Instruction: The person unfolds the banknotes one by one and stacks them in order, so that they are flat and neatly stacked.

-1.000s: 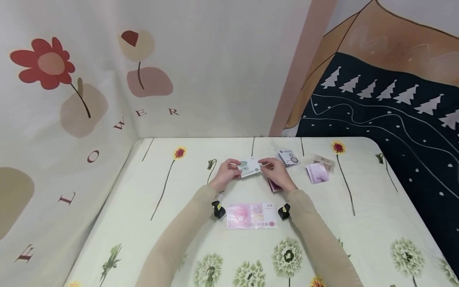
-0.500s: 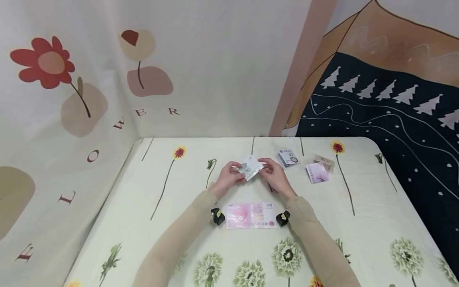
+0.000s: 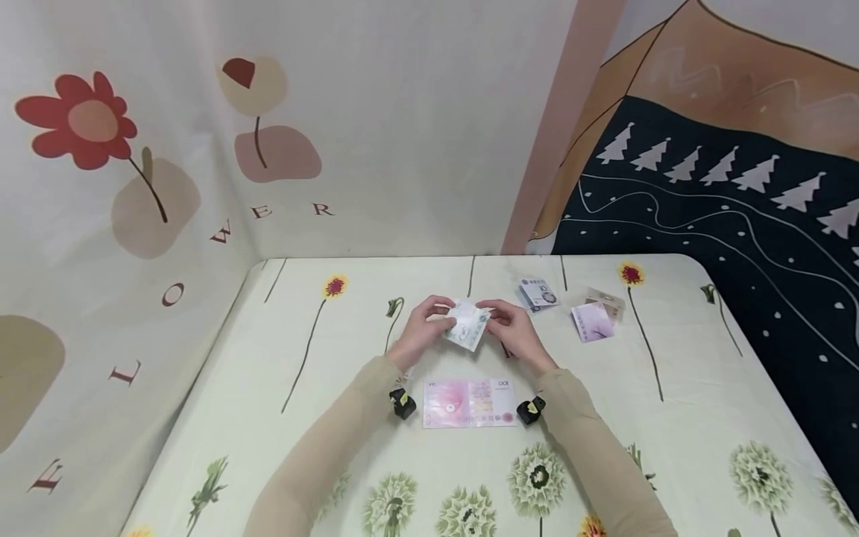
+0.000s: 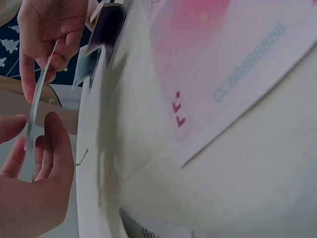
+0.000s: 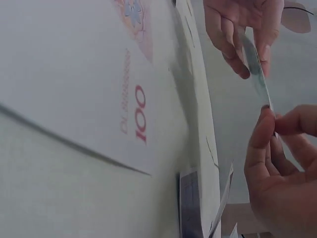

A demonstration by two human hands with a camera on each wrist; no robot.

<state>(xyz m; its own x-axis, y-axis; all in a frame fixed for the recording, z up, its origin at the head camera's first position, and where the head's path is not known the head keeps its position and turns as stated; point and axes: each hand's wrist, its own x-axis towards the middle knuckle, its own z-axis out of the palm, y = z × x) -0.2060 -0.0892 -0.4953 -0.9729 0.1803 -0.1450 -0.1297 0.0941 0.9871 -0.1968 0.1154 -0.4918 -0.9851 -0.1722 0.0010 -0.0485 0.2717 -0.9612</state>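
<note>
Above table (image 3: 282,388): two hands pinch one green note (image 3: 467,325); one pink note (image 3: 470,402) flat.

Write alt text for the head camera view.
Both hands, left hand and right hand, pinch a small greenish banknote above a flower-print table. A pink 100 note lies flat between the forearms; more folded notes sit to the right.

bare cloth left of hands | pink note (image 3: 470,402) between wrists | folded notes (image 3: 590,321) right
</note>
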